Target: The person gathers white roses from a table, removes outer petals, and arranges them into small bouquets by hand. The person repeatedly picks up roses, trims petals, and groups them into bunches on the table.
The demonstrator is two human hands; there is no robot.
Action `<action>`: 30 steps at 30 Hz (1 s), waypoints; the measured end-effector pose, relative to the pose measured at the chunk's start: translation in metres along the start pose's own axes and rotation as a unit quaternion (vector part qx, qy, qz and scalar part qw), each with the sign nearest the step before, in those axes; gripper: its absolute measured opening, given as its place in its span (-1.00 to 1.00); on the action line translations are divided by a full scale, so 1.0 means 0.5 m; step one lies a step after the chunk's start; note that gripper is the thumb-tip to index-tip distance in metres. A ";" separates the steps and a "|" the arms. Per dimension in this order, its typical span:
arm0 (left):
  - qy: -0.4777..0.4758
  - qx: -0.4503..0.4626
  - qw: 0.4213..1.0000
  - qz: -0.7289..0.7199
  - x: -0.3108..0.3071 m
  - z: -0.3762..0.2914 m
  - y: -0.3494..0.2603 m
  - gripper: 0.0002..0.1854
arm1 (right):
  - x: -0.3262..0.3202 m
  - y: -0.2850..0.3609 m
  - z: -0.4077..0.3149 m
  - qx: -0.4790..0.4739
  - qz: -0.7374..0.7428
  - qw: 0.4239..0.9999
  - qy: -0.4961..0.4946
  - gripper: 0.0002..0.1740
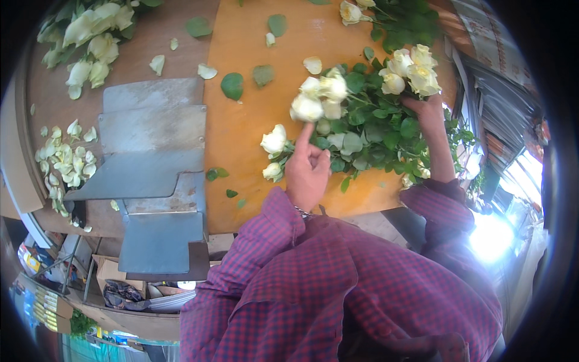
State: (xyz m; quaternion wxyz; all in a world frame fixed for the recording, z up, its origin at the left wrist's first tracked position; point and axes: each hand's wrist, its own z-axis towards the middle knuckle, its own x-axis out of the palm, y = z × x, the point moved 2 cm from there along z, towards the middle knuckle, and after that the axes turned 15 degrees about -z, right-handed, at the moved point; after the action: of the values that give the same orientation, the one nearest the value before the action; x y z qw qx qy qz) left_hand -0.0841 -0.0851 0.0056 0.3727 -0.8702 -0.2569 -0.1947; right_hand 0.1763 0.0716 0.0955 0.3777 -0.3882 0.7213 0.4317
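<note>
My left hand (307, 174) is by a cluster of white roses (320, 95), its index finger extended up to the lowest bloom; whether it grips anything is unclear. Below and left of that cluster, two more white rose heads (273, 139) lie near my wrist. At the right, my right hand (425, 108) is just under several cream roses (411, 70), its fingers partly hidden beneath the blooms and leaves. Green rose leaves and stems (375, 131) spread over the orange tabletop (253, 199) between my hands.
A grey metal stand (151, 135) is fixed at the table's left part. Loose petals (68, 163) lie in a heap beyond it. More white roses (92, 45) lie at the upper left, and other roses (352, 12) at the upper right. Boxes (108, 271) sit beneath the table.
</note>
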 end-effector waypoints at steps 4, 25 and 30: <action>0.051 -0.078 0.944 0.315 -0.083 -0.012 -0.024 -0.28 | 0.010 -0.003 0.009 0.001 0.002 1.000 0.007 -0.57; 0.142 0.372 0.824 0.403 0.062 -0.057 -0.116 -0.56 | 0.000 0.003 -0.037 -0.037 -0.104 0.990 -0.092 -0.57; 0.210 0.466 0.747 0.425 0.183 0.019 -0.140 -0.57 | 0.002 -0.023 -0.120 -0.171 0.010 0.965 -0.197 -0.67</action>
State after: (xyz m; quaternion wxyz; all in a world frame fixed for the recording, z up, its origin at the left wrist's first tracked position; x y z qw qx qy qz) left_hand -0.0518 -0.0090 0.0864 0.8207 -0.5446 0.1655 -0.0495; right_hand 0.1732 0.0126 0.1113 0.4360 -0.3470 0.5521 0.6203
